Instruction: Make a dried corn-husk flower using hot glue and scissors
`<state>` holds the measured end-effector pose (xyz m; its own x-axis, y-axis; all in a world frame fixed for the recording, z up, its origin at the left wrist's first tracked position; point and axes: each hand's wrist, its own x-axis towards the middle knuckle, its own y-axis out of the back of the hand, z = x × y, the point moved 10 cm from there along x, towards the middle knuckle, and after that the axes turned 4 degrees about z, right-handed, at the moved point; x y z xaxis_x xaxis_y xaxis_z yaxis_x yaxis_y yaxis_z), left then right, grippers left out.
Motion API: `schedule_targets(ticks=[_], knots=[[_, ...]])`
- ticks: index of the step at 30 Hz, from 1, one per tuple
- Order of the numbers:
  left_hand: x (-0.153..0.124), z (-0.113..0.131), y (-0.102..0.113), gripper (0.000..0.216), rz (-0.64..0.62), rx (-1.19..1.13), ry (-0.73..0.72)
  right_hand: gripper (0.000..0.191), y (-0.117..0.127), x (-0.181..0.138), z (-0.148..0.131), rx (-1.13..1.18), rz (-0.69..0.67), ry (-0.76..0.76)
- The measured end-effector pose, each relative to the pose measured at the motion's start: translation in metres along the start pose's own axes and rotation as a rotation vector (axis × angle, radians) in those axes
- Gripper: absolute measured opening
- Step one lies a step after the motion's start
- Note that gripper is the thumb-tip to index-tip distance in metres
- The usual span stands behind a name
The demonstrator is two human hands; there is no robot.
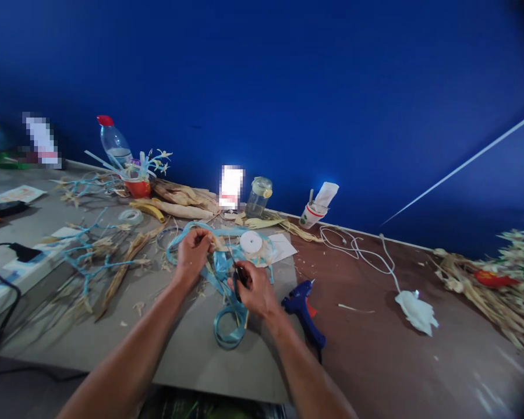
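Left hand (194,251) pinching pale dried strip (219,244), left of white spool (250,242); right hand (256,289) wrapped round black-handled scissors (237,281), below-left of spool. Risk: blade slip could nick left hand or blue ribbon (221,265).

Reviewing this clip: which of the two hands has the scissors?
The right hand holds the scissors by the black handles; the left hand instead pinches a pale strip near the blades.
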<state>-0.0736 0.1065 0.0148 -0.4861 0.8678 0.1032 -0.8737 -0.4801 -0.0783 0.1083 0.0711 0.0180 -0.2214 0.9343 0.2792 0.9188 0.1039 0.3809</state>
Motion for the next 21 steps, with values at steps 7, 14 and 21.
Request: schedule_targets(ticks=[7,14,21], knots=[[0.001,0.005,0.001,0.012,0.001,0.013,-0.037,0.025,-0.01,-0.001,0.002,0.005,-0.068,-0.025],[-0.002,0.004,-0.004,0.012,-0.032,-0.013,-0.039,0.024,-0.011,-0.002,0.003,0.056,-0.067,-0.034],[-0.001,-0.001,-0.006,0.014,-0.046,-0.021,-0.019,0.025,-0.015,-0.002,0.014,0.097,-0.07,-0.068]])
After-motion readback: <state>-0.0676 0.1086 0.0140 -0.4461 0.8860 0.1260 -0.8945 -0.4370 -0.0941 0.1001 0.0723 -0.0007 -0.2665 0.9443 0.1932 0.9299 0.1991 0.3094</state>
